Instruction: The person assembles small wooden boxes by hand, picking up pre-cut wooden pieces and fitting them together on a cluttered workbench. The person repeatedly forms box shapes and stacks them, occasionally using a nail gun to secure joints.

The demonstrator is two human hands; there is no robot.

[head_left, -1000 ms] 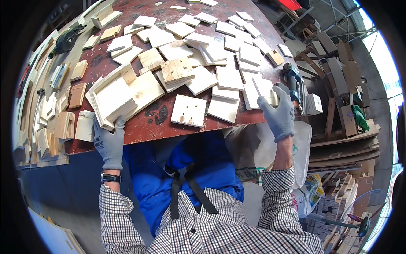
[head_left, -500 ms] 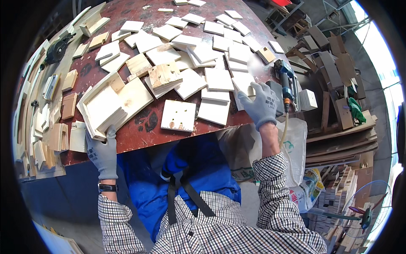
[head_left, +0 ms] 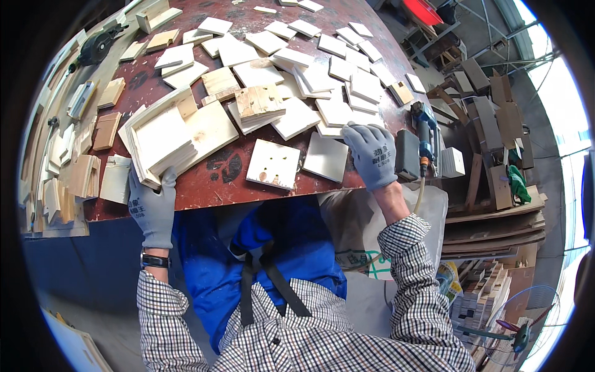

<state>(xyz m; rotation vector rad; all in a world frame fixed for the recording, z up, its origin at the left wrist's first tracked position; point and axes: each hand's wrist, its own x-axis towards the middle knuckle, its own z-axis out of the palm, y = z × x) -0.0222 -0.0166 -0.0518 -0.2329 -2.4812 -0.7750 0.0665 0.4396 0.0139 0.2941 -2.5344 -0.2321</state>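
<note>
At the table's near left edge my gloved left hand is closed on the corner of a pale wooden frame. This frame has a flat base board and low raised sides, and a stack of square boards lies in it. My gloved right hand is over the near right boards, its fingers bent and together. Its fingertips are at the edge of a square board; whatever they grip is hidden. Left of that hand lies a plain square board, and beside it a board with several small holes.
Many loose square boards cover the dark red table. A blue and black power tool with a hose lies at the right edge. Wood offcuts line the left side. Stacked timber stands off to the right.
My right hand has moved left, away from the power tool, and its spread thumb and fingers have drawn together. The near boards beside it have shifted. My left hand stays on the frame.
</note>
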